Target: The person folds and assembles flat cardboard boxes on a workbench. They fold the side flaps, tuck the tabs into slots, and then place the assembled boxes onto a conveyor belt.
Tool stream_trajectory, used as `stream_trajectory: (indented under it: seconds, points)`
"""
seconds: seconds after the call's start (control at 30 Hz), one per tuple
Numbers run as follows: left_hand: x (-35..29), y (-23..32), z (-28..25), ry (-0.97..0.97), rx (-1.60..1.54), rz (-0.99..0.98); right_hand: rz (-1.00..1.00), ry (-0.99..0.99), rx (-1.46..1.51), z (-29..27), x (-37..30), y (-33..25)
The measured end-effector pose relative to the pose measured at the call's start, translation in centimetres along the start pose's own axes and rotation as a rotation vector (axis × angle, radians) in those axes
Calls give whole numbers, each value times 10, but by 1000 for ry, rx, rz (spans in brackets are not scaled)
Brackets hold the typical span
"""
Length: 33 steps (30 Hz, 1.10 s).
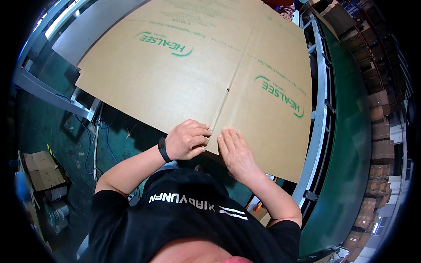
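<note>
A large brown flattened cardboard box (166,74) with green printing lies spread out before me. A straight seam runs through it from the near edge to the far edge, with a small dark spot partway along. My left hand (187,139), a dark band on its wrist, is closed on the near edge of the cardboard just left of the seam; its fingertips point at the seam. Just right of the seam, my right hand (237,154) lies flat on the cardboard, fingers stretched out and side by side.
Beyond the far edge, another person's hand (287,13) shows beside the cardboard. A metal rail (321,109) and a green belt-like surface (346,175) run along the right. Cardboard boxes (380,149) are stacked farther right. An opened carton (43,170) stands at lower left, near blue cables (90,144).
</note>
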<state>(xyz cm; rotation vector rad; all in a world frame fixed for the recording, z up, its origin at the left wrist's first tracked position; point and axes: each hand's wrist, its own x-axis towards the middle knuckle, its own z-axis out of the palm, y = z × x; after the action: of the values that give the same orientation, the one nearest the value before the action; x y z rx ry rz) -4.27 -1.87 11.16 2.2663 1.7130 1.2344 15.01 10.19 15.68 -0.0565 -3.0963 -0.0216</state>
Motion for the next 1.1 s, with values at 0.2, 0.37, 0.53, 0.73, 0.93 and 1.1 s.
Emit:
stream_trajectory:
  seconds: [0.2, 0.37, 0.53, 0.73, 0.93, 1.1]
  points:
    - [4, 8, -2, 96, -146, -203, -80, 179, 563, 11, 27, 10]
    - [5, 10, -3, 73, -98, -229, -87, 207, 620, 15, 33, 11]
    - [4, 5, -3, 42, -72, -204, -75, 251, 642, 22, 32, 11]
    - [15, 14, -12, -33, -6, -219, -32, 242, 729, 16, 24, 14]
    - [11, 9, -11, -5, -74, -232, -46, 166, 659, 2, 34, 12]
    - [15, 11, -14, -43, -83, -258, -72, 78, 735, 2, 38, 22]
